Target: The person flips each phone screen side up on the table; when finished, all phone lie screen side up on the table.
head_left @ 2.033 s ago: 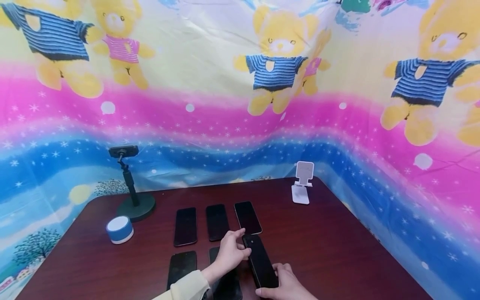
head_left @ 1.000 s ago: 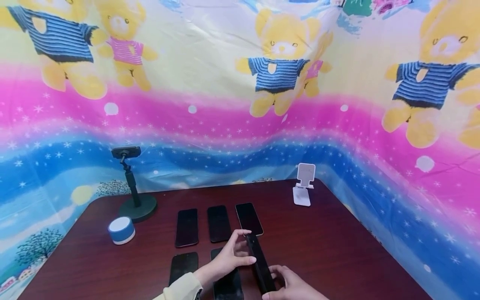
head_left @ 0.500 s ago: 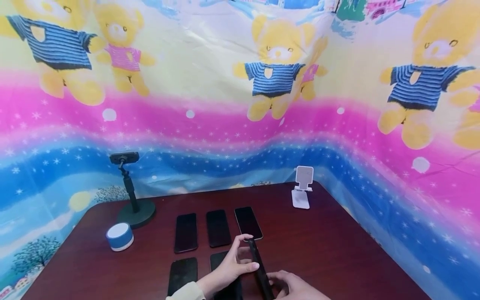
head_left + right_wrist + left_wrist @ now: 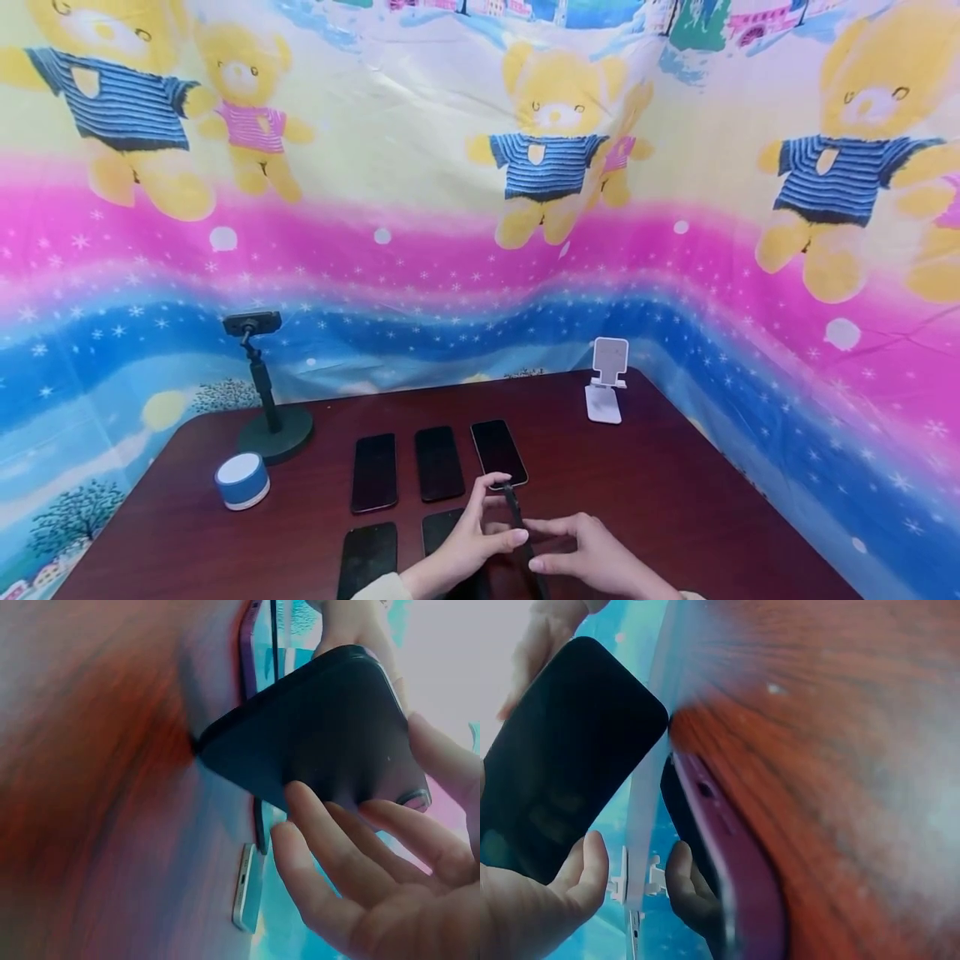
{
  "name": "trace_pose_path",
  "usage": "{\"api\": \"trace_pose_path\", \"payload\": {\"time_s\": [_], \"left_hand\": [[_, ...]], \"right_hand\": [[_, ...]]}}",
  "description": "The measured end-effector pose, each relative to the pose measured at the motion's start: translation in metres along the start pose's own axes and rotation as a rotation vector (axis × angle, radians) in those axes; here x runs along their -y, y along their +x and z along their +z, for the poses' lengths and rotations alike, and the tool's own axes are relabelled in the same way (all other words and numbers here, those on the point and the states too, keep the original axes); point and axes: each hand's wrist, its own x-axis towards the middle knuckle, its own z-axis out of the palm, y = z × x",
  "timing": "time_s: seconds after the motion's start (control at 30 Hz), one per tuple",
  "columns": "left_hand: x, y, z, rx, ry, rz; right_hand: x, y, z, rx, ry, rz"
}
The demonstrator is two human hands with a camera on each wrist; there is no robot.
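Observation:
A black smartphone (image 4: 517,517) stands on its long edge between the hands, its thin side turned up in the head view. My left hand (image 4: 468,542) holds it near the far end, index finger over the top and thumb on the near side. The dark screen of the phone (image 4: 570,757) faces the left wrist view. My right hand (image 4: 592,558) touches the other face with fingers spread. In the right wrist view, its fingertips lie on the plain back (image 4: 300,735), and a lower corner is right at the table. Another phone (image 4: 442,529) lies partly hidden under the left hand.
Several phones (image 4: 373,473) lie screen up in rows on the dark red table (image 4: 675,492). At the left are a dark-green round-based stand (image 4: 276,433) and a blue-and-white cylinder (image 4: 242,482). A white phone stand (image 4: 609,379) is at the back right, before a bear-print curtain (image 4: 420,275).
The held phone has turned from lying broad face up to standing on edge. The right hand has shifted from gripping its near end to touching its side higher up.

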Motion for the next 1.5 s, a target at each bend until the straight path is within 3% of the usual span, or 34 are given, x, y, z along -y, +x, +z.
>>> {"api": "trace_pose_path", "payload": {"time_s": [0.2, 0.3, 0.57, 0.8, 1.13, 1.33, 1.5], "left_hand": [[0.0, 0.001, 0.007, -0.052, 0.034, 0.014], [-0.001, 0.001, 0.01, -0.081, 0.051, 0.008], [-0.003, -0.004, 0.009, -0.11, 0.108, 0.003], [-0.002, -0.009, 0.004, -0.121, 0.082, -0.023], [0.003, -0.01, 0.004, -0.252, -0.026, -0.099], [0.001, -0.011, 0.001, -0.232, -0.026, -0.16], [0.002, -0.013, -0.002, -0.206, 0.012, -0.145]], "right_hand": [[0.002, 0.004, 0.005, -0.16, -0.046, -0.049], [0.003, 0.004, 0.007, -0.201, -0.034, -0.047], [0.005, 0.001, 0.008, -0.168, 0.207, 0.029], [-0.002, 0.0, 0.006, -0.14, 0.312, 0.061], [-0.003, 0.001, -0.003, -0.189, 0.312, 0.095], [-0.013, 0.002, -0.007, -0.245, 0.301, 0.157], [-0.02, 0.002, -0.009, -0.271, 0.268, 0.17]]}}
